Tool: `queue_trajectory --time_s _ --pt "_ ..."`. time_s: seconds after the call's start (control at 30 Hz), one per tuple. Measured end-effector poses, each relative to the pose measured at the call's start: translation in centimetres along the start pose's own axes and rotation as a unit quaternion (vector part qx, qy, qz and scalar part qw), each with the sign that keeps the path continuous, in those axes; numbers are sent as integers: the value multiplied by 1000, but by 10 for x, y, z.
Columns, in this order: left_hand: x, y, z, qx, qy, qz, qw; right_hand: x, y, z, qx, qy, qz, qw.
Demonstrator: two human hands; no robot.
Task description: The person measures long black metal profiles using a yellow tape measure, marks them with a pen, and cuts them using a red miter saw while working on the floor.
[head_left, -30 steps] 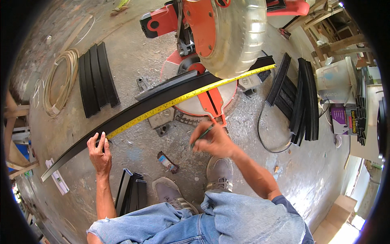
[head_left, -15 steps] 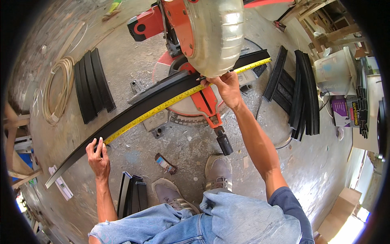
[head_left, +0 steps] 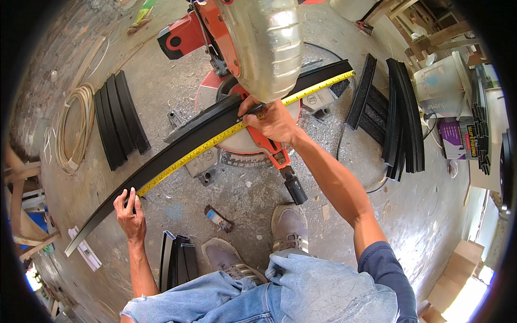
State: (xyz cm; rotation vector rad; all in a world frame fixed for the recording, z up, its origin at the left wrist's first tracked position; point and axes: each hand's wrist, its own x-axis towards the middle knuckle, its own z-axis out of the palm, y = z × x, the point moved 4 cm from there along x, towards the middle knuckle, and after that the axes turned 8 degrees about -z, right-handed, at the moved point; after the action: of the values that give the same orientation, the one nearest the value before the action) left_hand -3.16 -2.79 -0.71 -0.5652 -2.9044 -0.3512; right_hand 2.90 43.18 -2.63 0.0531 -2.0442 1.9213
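Note:
A long black profile bar (head_left: 177,149) lies slantwise across the red miter saw (head_left: 266,141). Along its near edge runs a yellow tape measure blade (head_left: 196,152). My left hand (head_left: 131,218) grips the bar near its left part, fingertips on the bar and beside the blade's left end. Over the saw's middle, my right hand (head_left: 273,123) pinches a dark pen (head_left: 252,109) against the bar and blade. The saw's clear ribbed guard or bottle-like cover (head_left: 274,59) hangs just above that hand and hides part of the bar.
Black profile pieces lie on the floor at left (head_left: 121,118) and right (head_left: 406,118); more (head_left: 177,258) stand by my left knee. A coiled cream hose (head_left: 78,129) lies far left. A small packet (head_left: 218,218) is near my shoes. A white bucket (head_left: 444,86) stands right.
My right hand has moved left along the bar with the pen. My left hand stays at the bar's left part; the view has shifted slightly.

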Motion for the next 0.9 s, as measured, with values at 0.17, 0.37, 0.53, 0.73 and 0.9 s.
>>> queue_trajectory --time_s 0.17,0.37,0.53,0.73,0.9 --pt "0 1 0 1 2 5 1000 -1 -3 -2 -54 -11 4 998" --pt "0 0 0 3 1 4 1000 -2 -2 -1 -47 -13 10 999" --pt "-1 1 0 3 -1 -2 1000 -2 -1 -1 -41 -18 19 999" --pt "0 1 -1 -4 1 -3 1000 -2 -1 -1 -40 -23 14 999" --pt "-2 -2 1 -1 -9 -13 1000 -1 1 0 -44 -26 9 999"
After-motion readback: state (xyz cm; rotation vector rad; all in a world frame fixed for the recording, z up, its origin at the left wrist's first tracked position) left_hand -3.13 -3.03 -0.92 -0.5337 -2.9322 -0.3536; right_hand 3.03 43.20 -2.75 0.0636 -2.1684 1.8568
